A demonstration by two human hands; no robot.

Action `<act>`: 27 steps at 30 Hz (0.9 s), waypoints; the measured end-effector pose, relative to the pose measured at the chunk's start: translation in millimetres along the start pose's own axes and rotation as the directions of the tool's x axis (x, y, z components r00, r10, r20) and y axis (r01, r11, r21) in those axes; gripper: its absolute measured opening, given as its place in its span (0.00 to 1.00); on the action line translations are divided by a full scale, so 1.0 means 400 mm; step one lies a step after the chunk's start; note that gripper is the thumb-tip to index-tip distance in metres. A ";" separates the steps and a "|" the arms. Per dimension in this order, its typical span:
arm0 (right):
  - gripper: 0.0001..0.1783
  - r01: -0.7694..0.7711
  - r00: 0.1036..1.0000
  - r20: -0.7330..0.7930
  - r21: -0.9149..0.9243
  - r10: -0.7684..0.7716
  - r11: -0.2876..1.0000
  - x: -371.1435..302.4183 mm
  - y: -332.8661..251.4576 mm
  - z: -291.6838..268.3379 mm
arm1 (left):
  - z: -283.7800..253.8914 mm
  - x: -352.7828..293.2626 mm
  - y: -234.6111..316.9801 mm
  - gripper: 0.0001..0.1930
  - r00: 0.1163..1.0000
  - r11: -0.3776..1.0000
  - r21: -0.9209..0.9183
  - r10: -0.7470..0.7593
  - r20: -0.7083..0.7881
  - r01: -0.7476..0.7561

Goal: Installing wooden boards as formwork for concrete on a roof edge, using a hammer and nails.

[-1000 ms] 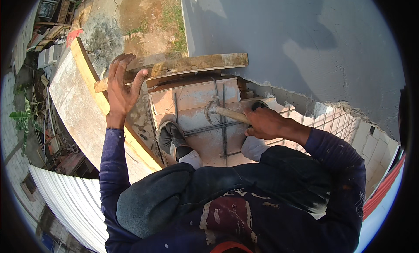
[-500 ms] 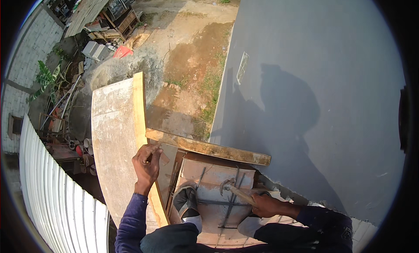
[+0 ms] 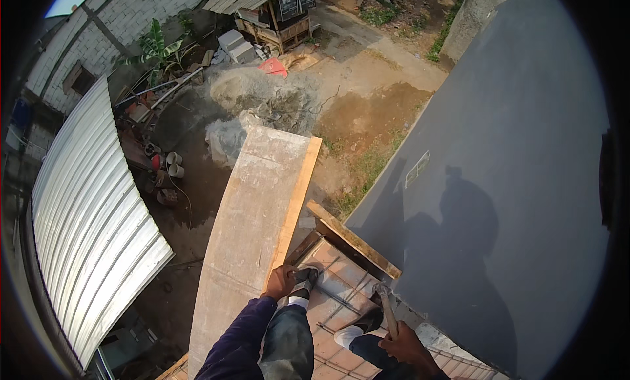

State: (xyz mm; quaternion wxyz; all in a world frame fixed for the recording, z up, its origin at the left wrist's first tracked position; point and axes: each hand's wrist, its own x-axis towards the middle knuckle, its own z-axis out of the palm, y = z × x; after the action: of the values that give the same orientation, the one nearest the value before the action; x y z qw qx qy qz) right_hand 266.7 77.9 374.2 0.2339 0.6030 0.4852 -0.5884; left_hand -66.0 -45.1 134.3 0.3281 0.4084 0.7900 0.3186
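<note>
- Hammer (image 3: 388, 312): wooden handle, head pointing away, held in the right fingers (image 3: 392, 346).
- Panel (image 3: 246, 232): long, stained, yellow-edged, beside the left fingers (image 3: 283, 277).

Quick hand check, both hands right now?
Left hand: fingers curled at the edge of the long board; can't tell whether it grips anything.
Right hand: closed, holding a hammer by its handle.

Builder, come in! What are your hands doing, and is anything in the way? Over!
Right hand gripping wooden-handled hammer. Left hand at edge of long panel, hold unclear. Right shoe close by hammer, possibly in the way.
</note>
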 end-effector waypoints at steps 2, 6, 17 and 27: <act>0.24 0.035 0.999 -0.030 -0.070 -0.037 0.997 -0.053 -0.030 -0.016 | -0.040 -0.115 -0.025 0.11 0.985 0.988 0.026 -0.152 -0.084 0.154; 0.23 0.277 0.912 -0.127 -0.511 -0.391 0.814 -0.116 -0.096 -0.047 | -0.052 -0.390 -0.080 0.11 0.807 0.808 -0.167 -0.583 -0.091 0.565; 0.22 0.122 0.775 0.016 -0.985 -0.632 0.125 -0.238 -0.128 -0.218 | 0.067 -0.924 0.371 0.13 0.531 0.490 -0.509 -0.844 -0.074 0.707; 0.25 0.143 0.779 0.087 -0.989 -0.621 0.041 -0.163 -0.140 -0.306 | 0.037 -1.137 0.399 0.15 0.483 0.505 -0.620 -0.847 -0.222 0.600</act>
State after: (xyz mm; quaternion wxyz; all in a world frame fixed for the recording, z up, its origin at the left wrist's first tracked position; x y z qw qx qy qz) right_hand 288.1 185.6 475.6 0.2941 0.2487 0.9214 -0.0518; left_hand 220.4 -356.2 366.1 0.3026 -0.1678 0.8420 0.4139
